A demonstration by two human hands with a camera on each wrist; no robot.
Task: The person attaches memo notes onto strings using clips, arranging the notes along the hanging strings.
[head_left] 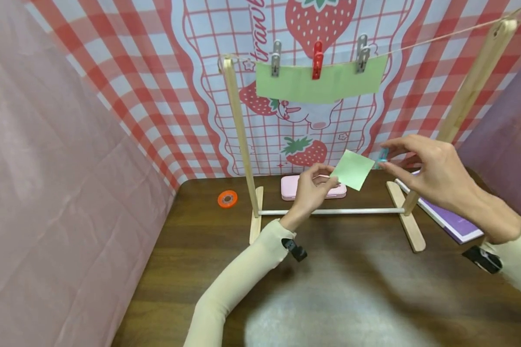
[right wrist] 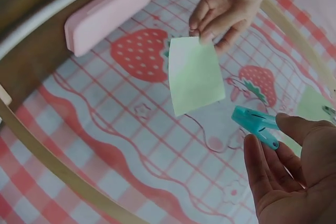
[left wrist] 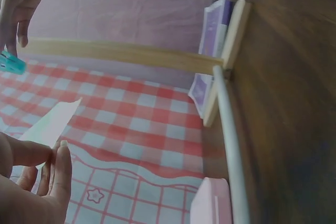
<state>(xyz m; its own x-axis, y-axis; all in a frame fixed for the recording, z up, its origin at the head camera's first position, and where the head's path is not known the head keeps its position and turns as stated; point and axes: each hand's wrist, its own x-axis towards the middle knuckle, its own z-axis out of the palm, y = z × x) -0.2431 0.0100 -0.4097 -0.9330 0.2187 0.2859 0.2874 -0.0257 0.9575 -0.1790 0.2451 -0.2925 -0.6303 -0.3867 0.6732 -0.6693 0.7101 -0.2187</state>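
Observation:
My left hand point(head_left: 313, 188) pinches a square green paper note point(head_left: 353, 169) by one corner between thumb and fingers. Close to its right, my right hand point(head_left: 438, 168) holds a teal clothespin point(head_left: 381, 156) by its handles. The right wrist view shows the clothespin point(right wrist: 256, 124) pointing toward the note point(right wrist: 195, 77), with a gap between them. Above both hands, green paper point(head_left: 321, 84) hangs from a string, held by two grey clothespins point(head_left: 276, 58) and a red clothespin point(head_left: 317, 60).
The string runs between two wooden posts point(head_left: 240, 135) joined low down by a white rod point(head_left: 356, 211). Behind the rod lies a pink case point(head_left: 289, 188). An orange roll point(head_left: 227, 198) sits at left, a purple book point(head_left: 451, 219) at right. A strawberry-print cloth point(head_left: 208, 29) hangs behind.

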